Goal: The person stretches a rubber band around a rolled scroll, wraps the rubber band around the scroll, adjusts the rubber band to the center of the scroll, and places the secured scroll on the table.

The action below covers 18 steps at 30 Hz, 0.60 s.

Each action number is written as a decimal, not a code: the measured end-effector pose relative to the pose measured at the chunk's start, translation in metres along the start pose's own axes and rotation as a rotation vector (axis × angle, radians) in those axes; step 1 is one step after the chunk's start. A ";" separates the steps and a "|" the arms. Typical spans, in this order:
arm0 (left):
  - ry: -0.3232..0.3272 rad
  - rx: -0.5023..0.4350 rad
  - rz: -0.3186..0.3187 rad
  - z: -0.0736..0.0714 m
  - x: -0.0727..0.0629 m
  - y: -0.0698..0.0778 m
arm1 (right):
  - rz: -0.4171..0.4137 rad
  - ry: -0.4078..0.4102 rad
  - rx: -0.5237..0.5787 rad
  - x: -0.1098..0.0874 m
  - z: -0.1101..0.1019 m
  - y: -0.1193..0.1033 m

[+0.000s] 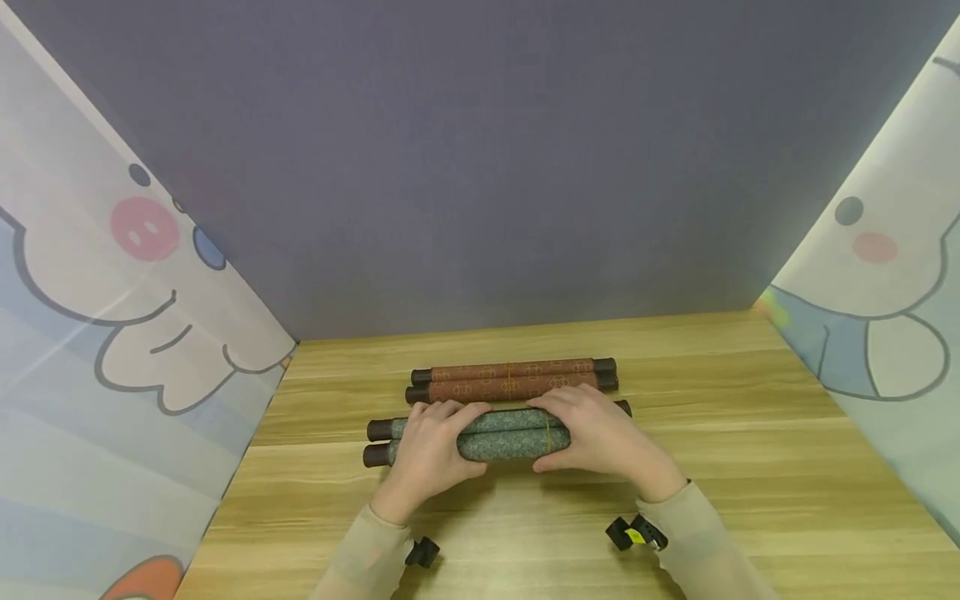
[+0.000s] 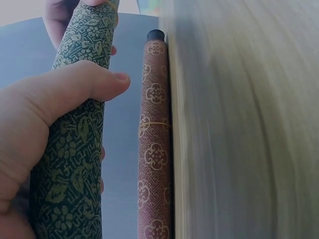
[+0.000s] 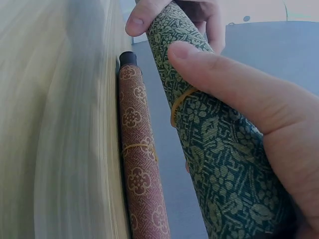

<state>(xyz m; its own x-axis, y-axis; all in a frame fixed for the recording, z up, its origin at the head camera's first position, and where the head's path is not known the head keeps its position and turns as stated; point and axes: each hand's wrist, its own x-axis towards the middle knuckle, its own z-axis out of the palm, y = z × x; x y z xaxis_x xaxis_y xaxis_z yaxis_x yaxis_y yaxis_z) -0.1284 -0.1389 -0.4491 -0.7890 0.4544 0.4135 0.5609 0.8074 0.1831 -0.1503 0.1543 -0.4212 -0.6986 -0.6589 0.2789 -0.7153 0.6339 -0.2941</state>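
Observation:
A green patterned scroll (image 1: pixel 510 445), rolled from both ends into two side-by-side rolls with dark end knobs, is gripped by both hands. My left hand (image 1: pixel 432 442) curls round its left half, thumb on the near side and fingers over the far side. Round the right half curls my right hand (image 1: pixel 596 429), close to a yellow band (image 3: pixel 180 103) that circles the rolls. In both wrist views the green scroll appears raised off the table. Behind it a reddish-brown scroll (image 1: pixel 487 389) with gold flower motifs lies on the table, also double-rolled and banded; neither hand holds it.
The wood-grain table (image 1: pixel 750 433) runs back to a plain grey panel (image 1: pixel 510 167). Cartoon-printed sheets (image 1: pixel 67 350) stand at the left and right sides. Dark straps with small black devices (image 1: pixel 636 533) sit at both wrists.

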 end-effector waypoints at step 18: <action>-0.006 0.018 -0.015 0.003 -0.001 -0.002 | 0.032 -0.001 0.009 -0.005 -0.001 0.009</action>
<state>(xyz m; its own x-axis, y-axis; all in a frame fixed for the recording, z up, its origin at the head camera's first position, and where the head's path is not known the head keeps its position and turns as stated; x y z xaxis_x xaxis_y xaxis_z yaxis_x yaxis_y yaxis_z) -0.1300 -0.1399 -0.4528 -0.7989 0.4445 0.4052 0.5445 0.8206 0.1736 -0.1535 0.1636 -0.4243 -0.7209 -0.6389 0.2687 -0.6927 0.6509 -0.3106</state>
